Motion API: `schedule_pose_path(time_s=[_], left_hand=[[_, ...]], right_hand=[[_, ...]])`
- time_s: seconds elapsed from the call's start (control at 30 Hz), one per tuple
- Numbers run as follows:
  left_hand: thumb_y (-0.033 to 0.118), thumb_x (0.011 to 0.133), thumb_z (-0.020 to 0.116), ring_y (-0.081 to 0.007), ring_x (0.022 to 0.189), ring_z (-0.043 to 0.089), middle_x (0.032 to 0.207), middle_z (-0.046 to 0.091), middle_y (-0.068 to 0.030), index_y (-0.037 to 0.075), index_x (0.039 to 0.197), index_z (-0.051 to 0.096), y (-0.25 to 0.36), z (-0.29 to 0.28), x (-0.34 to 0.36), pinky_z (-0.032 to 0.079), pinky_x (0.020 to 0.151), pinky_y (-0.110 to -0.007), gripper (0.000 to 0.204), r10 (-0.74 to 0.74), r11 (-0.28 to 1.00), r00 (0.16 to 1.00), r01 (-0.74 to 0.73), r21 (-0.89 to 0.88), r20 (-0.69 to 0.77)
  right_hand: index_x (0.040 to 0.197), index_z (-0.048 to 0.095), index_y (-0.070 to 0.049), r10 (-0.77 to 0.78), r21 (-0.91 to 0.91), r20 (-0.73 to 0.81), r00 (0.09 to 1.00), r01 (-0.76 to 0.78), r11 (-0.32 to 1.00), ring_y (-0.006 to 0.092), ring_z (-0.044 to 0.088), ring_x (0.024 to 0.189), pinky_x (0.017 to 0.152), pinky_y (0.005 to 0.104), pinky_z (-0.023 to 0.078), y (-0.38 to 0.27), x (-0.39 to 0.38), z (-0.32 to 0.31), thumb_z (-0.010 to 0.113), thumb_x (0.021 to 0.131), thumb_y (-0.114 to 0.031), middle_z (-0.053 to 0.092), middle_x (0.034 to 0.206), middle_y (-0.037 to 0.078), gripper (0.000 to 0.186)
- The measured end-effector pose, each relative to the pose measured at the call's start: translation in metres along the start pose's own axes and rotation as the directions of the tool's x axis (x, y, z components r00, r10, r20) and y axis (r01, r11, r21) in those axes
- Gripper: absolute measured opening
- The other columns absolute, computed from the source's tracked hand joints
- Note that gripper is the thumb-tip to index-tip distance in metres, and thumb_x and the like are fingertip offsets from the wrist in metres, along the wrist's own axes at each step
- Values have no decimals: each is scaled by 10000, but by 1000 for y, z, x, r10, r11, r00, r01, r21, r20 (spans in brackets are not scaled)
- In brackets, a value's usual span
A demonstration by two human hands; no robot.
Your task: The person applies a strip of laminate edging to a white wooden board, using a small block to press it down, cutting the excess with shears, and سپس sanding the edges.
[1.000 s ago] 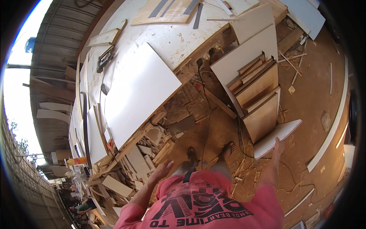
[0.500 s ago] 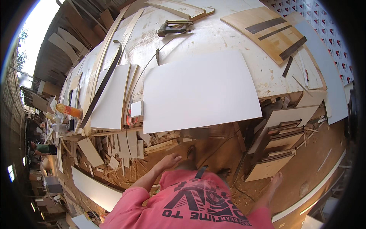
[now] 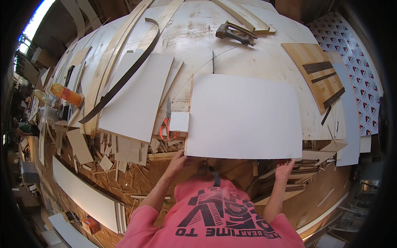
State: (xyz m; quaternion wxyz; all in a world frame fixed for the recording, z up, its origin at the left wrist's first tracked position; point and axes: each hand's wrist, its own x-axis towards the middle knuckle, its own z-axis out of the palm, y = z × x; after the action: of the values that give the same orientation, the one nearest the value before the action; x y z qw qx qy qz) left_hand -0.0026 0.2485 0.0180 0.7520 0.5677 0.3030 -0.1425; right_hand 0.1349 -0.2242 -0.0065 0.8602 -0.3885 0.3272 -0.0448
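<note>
A large white panel (image 3: pixel 246 118) lies flat on the worktable, its near edge level with the table's front. My left hand (image 3: pixel 178 161) is closed at its near left corner, fingertips partly out of sight. At the near right corner my right hand (image 3: pixel 284 168) has its palm turned up and its fingers curled around the edge from below. A small white block (image 3: pixel 180 122) sits against the panel's left side. Red-handled pliers (image 3: pixel 166 122) lie beside that block. Past the far edge, a nail gun (image 3: pixel 236 34) rests on the tabletop.
Another white panel (image 3: pixel 134 95) lies to the left, crossed by a long dark curved strip (image 3: pixel 128 76). An orange-filled bottle (image 3: pixel 68 95) stands farther left. Dark strips lie on a wooden board (image 3: pixel 316 78) at right. Wood offcuts (image 3: pixel 124 165) cover the floor below the table.
Both hands have come up to the panel's near corners, the left from above my lap, the right from my side. My view has turned and shifted, showing the pliers fully.
</note>
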Motion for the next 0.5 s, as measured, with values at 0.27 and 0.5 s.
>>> schedule_pose_path(time_s=[0.27,0.5], left_hand=[[61,866,427,-202,1031,560,1124,553,-111,8,1285,408,39,44,-22,466,850,-336,423,77,997,995,-78,-18,-57],[114,851,466,-219,1055,544,1178,542,-128,-12,1311,398,44,93,-22,436,898,-344,482,39,991,994,-25,132,-101]], right_hand=[[1175,523,-70,-35,-76,-23,999,33,997,218,552,949,807,362,519,-33,27,0,603,891,-362,540,1073,95,415],[1234,458,-87,-28,-164,-134,991,6,986,248,540,944,797,379,510,-55,49,-25,581,905,-361,513,1089,129,445]])
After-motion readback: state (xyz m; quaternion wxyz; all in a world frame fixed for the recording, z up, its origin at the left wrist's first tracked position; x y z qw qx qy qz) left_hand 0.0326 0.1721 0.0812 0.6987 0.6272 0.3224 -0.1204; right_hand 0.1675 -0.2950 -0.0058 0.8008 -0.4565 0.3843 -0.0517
